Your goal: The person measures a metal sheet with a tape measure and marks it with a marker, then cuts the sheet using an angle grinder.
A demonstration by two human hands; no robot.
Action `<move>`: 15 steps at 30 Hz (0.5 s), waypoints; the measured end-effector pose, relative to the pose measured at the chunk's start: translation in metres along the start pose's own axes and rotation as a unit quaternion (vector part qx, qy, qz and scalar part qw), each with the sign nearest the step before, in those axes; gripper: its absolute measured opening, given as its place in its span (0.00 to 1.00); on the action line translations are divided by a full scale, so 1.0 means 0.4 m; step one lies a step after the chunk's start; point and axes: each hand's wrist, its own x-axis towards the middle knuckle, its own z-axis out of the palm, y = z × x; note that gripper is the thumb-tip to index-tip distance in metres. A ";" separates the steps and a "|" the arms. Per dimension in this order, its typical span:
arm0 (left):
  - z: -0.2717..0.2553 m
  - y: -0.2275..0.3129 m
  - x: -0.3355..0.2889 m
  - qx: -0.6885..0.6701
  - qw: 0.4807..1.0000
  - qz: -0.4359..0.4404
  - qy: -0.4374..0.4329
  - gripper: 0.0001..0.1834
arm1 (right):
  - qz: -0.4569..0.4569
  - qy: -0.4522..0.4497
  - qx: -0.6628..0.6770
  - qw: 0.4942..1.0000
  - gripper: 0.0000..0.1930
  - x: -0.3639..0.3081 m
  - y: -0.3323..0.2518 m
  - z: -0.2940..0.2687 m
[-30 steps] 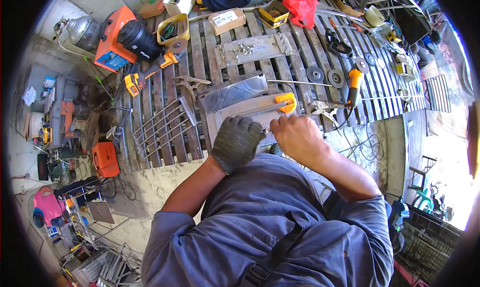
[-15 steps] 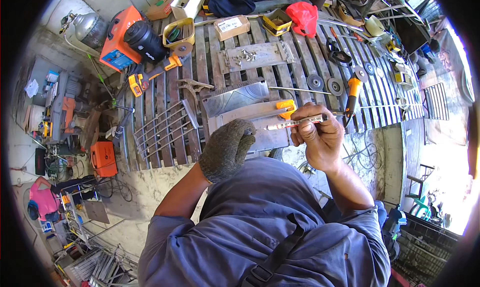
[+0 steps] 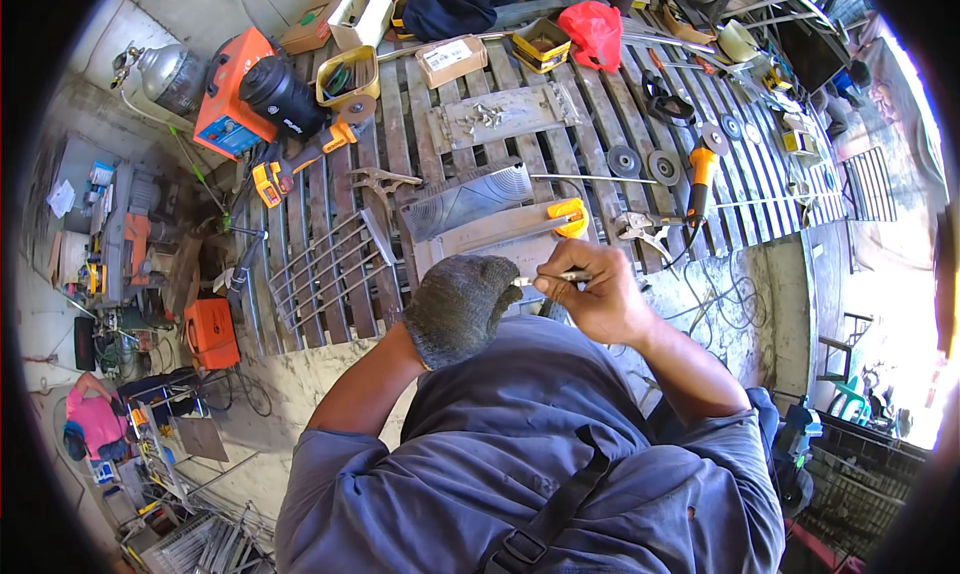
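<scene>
My left hand [image 3: 460, 304], in a dark knitted work glove, is closed in front of my belly; whatever its fingers hold is hidden. My bare right hand [image 3: 597, 294] pinches a slim, pale marker pen [image 3: 568, 276], whose left end points at the gloved fingertips. Most of the pen is covered by my fingers. Just beyond both hands lies a flat grey metal plate [image 3: 450, 242] on the slatted bench. A yellow tape measure [image 3: 568, 218] rests at its right. Behind it sits a bent metal piece [image 3: 468, 200] with curved scuff marks.
Locking pliers [image 3: 645, 232] and a corded angle grinder [image 3: 703, 179] lie to the right, near grinding discs [image 3: 664, 167]. On the left are a welded bar grid [image 3: 335, 264], a clamp [image 3: 383, 181] and a cordless grinder [image 3: 310, 159]. Bolts lie on a further plate [image 3: 515, 124].
My right hand has moved left and down, bringing the pen closer to the gloved left hand. The locking pliers behind it have come into sight. The view has shifted slightly.
</scene>
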 end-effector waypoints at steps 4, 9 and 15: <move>0.034 -0.011 0.002 0.143 0.986 0.011 -0.086 0.11 | 0.207 0.006 0.144 0.968 0.09 -0.013 0.037 0.041; 0.193 -0.176 -0.010 0.136 0.982 0.005 -0.130 0.13 | 0.282 -0.082 0.078 0.953 0.14 0.005 0.296 0.063; 0.380 -0.360 -0.037 0.205 0.964 0.006 -0.169 0.12 | 0.072 0.027 -0.423 0.903 0.36 0.071 0.415 -0.051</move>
